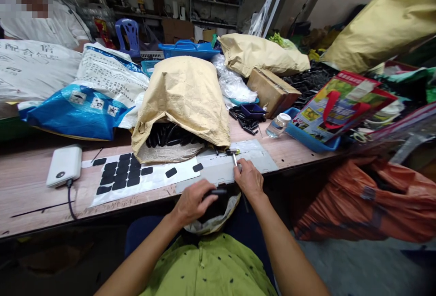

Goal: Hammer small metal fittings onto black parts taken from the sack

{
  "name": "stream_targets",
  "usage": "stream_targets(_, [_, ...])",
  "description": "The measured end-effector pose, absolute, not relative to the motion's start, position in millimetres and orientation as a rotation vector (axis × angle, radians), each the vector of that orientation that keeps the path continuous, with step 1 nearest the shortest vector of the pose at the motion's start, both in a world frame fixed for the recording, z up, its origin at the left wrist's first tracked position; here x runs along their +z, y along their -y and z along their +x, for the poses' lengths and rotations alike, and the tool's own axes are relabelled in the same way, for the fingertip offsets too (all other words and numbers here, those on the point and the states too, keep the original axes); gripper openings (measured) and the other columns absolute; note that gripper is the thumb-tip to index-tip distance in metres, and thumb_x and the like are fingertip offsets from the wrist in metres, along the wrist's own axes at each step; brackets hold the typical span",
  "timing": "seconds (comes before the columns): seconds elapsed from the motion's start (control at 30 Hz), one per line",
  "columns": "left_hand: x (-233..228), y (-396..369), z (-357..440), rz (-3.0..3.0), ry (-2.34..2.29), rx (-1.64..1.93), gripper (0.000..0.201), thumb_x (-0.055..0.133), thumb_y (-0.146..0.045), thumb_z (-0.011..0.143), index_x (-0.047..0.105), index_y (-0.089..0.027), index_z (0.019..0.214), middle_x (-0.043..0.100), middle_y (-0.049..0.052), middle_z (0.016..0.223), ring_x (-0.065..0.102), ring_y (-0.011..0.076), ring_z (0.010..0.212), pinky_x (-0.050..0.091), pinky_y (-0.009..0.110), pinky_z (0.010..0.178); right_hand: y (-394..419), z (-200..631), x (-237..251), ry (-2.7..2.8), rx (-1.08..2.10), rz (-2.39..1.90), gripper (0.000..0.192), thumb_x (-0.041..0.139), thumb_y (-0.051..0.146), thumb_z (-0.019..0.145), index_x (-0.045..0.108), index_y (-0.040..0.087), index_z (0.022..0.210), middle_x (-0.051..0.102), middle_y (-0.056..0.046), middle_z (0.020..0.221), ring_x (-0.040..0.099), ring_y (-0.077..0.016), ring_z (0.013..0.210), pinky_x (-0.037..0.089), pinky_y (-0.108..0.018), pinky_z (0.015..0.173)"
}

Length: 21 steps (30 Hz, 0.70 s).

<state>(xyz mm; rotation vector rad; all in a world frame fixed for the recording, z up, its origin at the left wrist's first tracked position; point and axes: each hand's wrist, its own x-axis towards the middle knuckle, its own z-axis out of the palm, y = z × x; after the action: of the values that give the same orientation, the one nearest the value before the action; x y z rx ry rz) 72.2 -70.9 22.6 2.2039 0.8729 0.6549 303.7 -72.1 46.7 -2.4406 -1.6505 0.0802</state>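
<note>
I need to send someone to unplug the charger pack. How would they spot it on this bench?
Start at the long wooden bench and go to its left end, in front of the blue-and-white printed sack. There lies a white rounded rectangular power bank, flat, left of the backing sheet of black pads. It alone trails a black cable.

Large grey Chinese characters, partly legible as 配合饲, are printed on the white sack [30,66] at the far left. Rows of small dark print and square handling pictograms are carried by the blue and white bag [91,100], too small to be read. Red lettering on the shopping bag [340,102] cannot be made out.
</note>
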Motion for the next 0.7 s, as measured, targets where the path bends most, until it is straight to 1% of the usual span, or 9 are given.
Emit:
stream_targets(0.07, [13.3,94.0,67.3,2.190,-0.866,0.484,0.025,0.051,-0.040,0.099,0.068,-0.029,0.115,0.072,0.005,0.101,0.068,0.0198,0.092,0.050,0.031,0.082,67.4,304.6,43.3,1.658,0.059,-2.449,0.021,0.051,0.032,0.098,0.066,0.023,0.111,0.064,-0.005,0.104,0.060,-0.0167,0.085,0.036,-0.027,0.070])
stream_targets(0.13, [-3.6,107.1,63.4,2.160,-1.029,0.361,0.025,0.050,-0.039,0.099,0.068,-0.029,0.114,0.074,0.005,0.103,0.069,0.0214,0.095,0.051,0.031,0.083,65.0,305.4,40.1,1.668,0.040,-2.440,0.019,0.051,0.032,0.098,0.064,0.022,0.108,0.064,-0.004,0.103,0.060,-0.0159,0.083,0.033,-0.027,0.068])
stream_targets(0.23, [-31.5,108.0,61.5,2.117,-1.369,0.165,0.024,0.052,-0.035,0.096,0.069,-0.026,0.110,0.075,0.009,0.102,0.071,0.0273,0.099,0.051,0.036,0.084,64.7,306.2,36.1,1.666,0.022,-2.425,0.018,0.051,0.032,0.098,0.063,0.022,0.107,0.064,-0.003,0.101,0.058,-0.0151,0.081,0.030,-0.027,0.066])
stream_targets(0.33, [-50.0,99.3,63.2,2.091,-1.528,-0.020,0.026,0.053,-0.034,0.094,0.070,-0.025,0.112,0.076,0.013,0.104,0.071,0.0325,0.103,0.052,0.042,0.084,65.2,306.1,32.9,1.657,-0.014,-2.412,0.016,0.051,0.031,0.097,0.061,0.022,0.105,0.063,-0.003,0.099,0.057,-0.0149,0.080,0.028,-0.028,0.065])
stream_targets(0.4, [-57.2,94.7,64.5,2.068,-1.552,-0.058,0.028,0.053,-0.031,0.093,0.069,-0.026,0.115,0.075,0.013,0.112,0.070,0.0330,0.107,0.052,0.043,0.086,65.1,305.8,31.0,1.647,-0.031,-2.401,0.014,0.052,0.031,0.096,0.060,0.022,0.104,0.063,-0.002,0.099,0.057,-0.0147,0.081,0.027,-0.028,0.065])
stream_targets(0.53, [-64.4,94.2,65.3,2.092,-1.571,-0.013,0.036,0.053,-0.023,0.090,0.067,-0.026,0.123,0.068,0.015,0.129,0.064,0.0344,0.120,0.051,0.045,0.093,64.4,305.5,28.6,1.635,-0.042,-2.390,0.013,0.052,0.031,0.096,0.060,0.022,0.102,0.062,-0.002,0.098,0.056,-0.0144,0.080,0.026,-0.029,0.065])
stream_targets(0.6, [-60.5,98.3,66.7,2.128,-1.534,-0.026,0.034,0.053,-0.022,0.090,0.068,-0.025,0.121,0.070,0.015,0.125,0.065,0.0333,0.118,0.050,0.043,0.093,64.1,305.5,28.4,1.632,-0.035,-2.394,0.012,0.052,0.030,0.096,0.059,0.022,0.102,0.062,-0.002,0.098,0.056,-0.0145,0.080,0.026,-0.029,0.065])
stream_targets(0.7, [-37.3,103.7,73.6,2.176,-1.357,0.012,0.024,0.053,-0.027,0.093,0.071,-0.026,0.108,0.074,0.010,0.106,0.069,0.0267,0.102,0.050,0.035,0.085,63.6,305.0,28.8,1.624,-0.019,-2.410,0.012,0.053,0.031,0.096,0.059,0.022,0.102,0.062,-0.002,0.099,0.056,-0.0147,0.081,0.026,-0.029,0.065])
